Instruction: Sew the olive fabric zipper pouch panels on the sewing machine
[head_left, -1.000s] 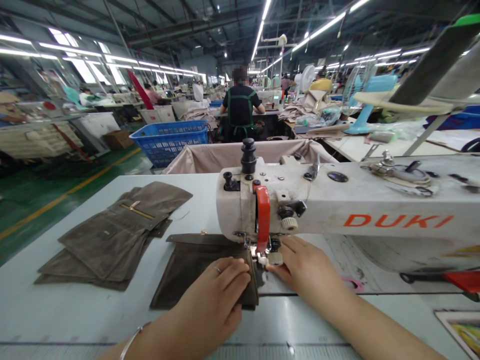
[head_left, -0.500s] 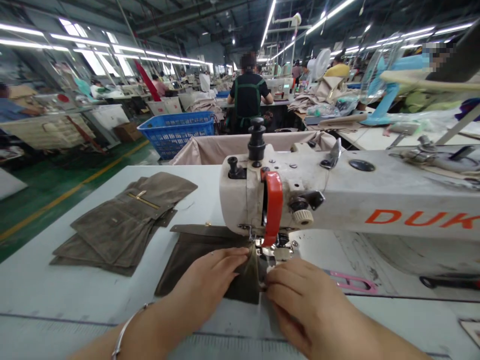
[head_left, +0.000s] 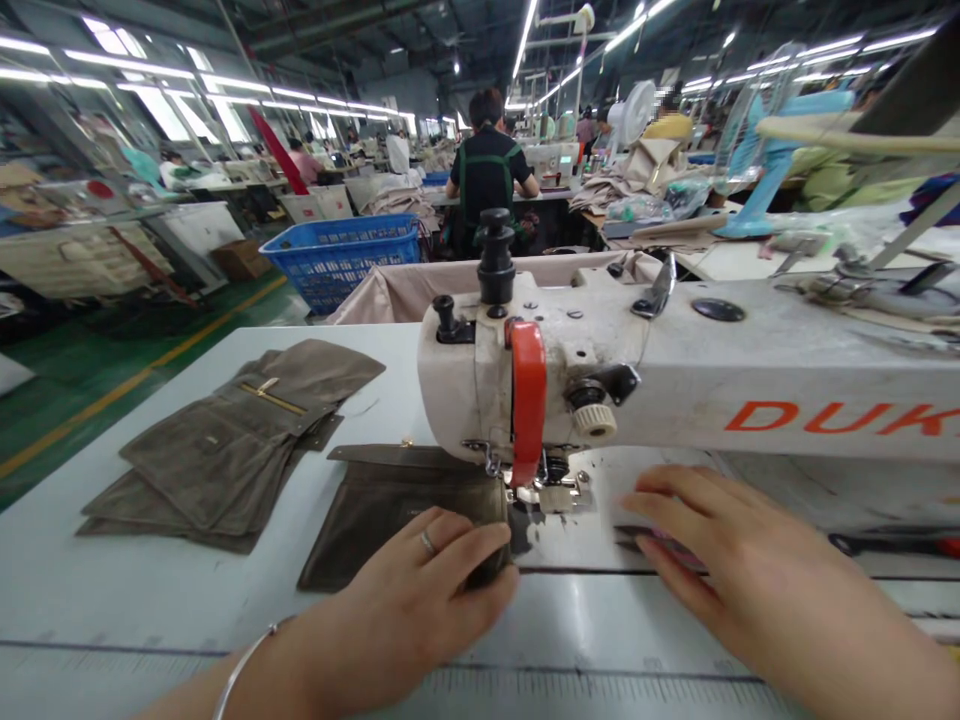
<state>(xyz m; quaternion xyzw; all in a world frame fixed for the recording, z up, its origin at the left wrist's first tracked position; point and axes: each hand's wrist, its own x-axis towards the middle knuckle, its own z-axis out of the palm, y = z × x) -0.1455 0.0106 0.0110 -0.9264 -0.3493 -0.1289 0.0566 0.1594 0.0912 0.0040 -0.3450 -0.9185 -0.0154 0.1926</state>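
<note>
My left hand [head_left: 420, 590] lies on the near right corner of a dark brown fabric piece [head_left: 382, 510], its fingers curled over the edge beside the needle. The piece lies flat under the head of a white sewing machine [head_left: 675, 370] with a red guard [head_left: 527, 400] and its presser foot [head_left: 546, 492]. My right hand [head_left: 720, 550] rests on the machine bed to the right of the presser foot, fingers stretched out over a pink-handled tool that it mostly hides.
A stack of finished brown fabric pieces [head_left: 225, 450] with a zip lies at the left of the table [head_left: 112, 600]. Behind it stand a cloth bin [head_left: 420, 285] and a blue basket [head_left: 341, 260]. A person in black [head_left: 487, 180] sits further back among other workstations.
My right hand has left the fabric at the presser foot and moved right onto the machine bed. My left hand stays on the fabric's corner, which now lies flatter.
</note>
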